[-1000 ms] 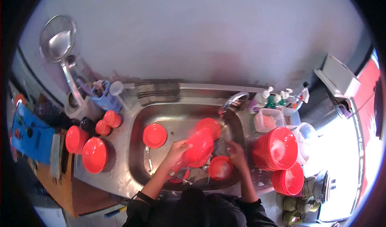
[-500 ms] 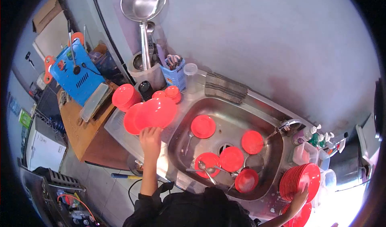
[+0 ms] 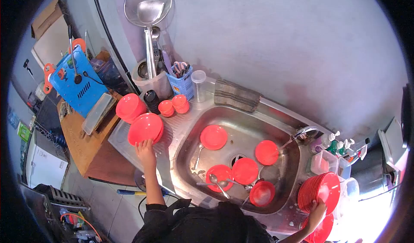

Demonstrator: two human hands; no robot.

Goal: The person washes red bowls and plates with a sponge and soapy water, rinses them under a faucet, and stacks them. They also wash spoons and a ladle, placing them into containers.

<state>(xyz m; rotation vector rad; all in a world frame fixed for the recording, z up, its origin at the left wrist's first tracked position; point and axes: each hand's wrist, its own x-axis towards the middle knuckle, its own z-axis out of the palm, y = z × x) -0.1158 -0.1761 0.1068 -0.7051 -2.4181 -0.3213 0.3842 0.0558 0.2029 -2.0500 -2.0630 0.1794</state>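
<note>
My left hand (image 3: 145, 150) pinches the near rim of a red bowl (image 3: 145, 126), which rests on other red bowls on the ridged drainboard (image 3: 166, 141). Beside it stands another stack of red bowls (image 3: 129, 106). At the lower right, my right hand (image 3: 318, 212) is closed on the near edge of a red plate (image 3: 327, 190), the outermost of a tall stack leaning on its side. More red plates (image 3: 321, 230) lie below that hand. Inside the steel sink (image 3: 241, 122) are several red dishes (image 3: 245, 170) and metal spoons (image 3: 220, 184).
Small red cups (image 3: 180, 103) and black cups (image 3: 151, 100) stand behind the bowls. A utensil container (image 3: 155, 85), blue basket (image 3: 182, 84) and clear cup (image 3: 199, 85) line the wall. A folded cloth (image 3: 236, 95) lies behind the sink. Right are the faucet (image 3: 305, 133) and pump bottles (image 3: 338, 144).
My left hand has moved the red bowl left and down onto the bowls on the drainboard. My right hand stays at the plate stack. The view has shifted slightly.
</note>
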